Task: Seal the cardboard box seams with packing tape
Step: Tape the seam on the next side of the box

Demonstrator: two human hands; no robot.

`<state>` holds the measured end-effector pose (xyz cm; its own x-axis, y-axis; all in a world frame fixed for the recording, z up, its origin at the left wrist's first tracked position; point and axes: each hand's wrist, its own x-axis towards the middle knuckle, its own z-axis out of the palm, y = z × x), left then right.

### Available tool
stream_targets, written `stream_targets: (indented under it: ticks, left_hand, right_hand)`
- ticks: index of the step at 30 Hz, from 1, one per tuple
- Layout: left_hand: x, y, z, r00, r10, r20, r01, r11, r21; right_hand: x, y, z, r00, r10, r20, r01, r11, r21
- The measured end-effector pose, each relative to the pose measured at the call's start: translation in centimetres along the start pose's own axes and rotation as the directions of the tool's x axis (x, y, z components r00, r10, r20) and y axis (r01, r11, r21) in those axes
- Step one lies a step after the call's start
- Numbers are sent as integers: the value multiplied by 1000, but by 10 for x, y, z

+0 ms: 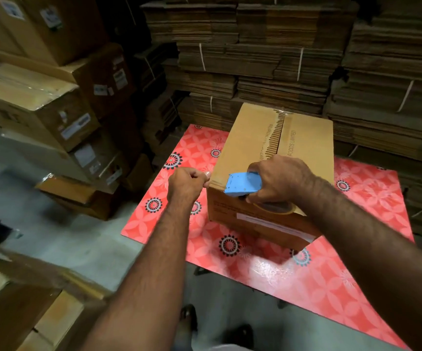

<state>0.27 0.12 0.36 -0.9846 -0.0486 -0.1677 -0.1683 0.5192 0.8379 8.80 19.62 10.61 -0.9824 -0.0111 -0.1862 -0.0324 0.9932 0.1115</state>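
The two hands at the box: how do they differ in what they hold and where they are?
The right hand grips the blue tape dispenser at the near top edge of the box; the left hand holds no tool. The right hand lies over the box, near its middle seam; the left hand is at the box's left corner, thumb against the edge. Both have curled fingers and bare forearms.

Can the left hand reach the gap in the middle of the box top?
Probably yes. The left hand sits at the near left corner of the cardboard box, and the middle seam lies bare beyond the blue tape dispenser, which the right hand holds at the near edge.
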Motion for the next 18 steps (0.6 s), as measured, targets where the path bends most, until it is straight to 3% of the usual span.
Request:
stream_targets:
  ticks: [8, 18]
  left_hand:
    - [11, 0, 1, 1000, -3, -10, 5, 989, 148]
    - [16, -10, -1, 996, -51, 70, 47, 997, 55]
  right_hand:
    - [5, -9, -4, 997, 43, 61, -43, 999, 9]
    - [15, -23, -8, 995, 19, 101, -13, 998, -62]
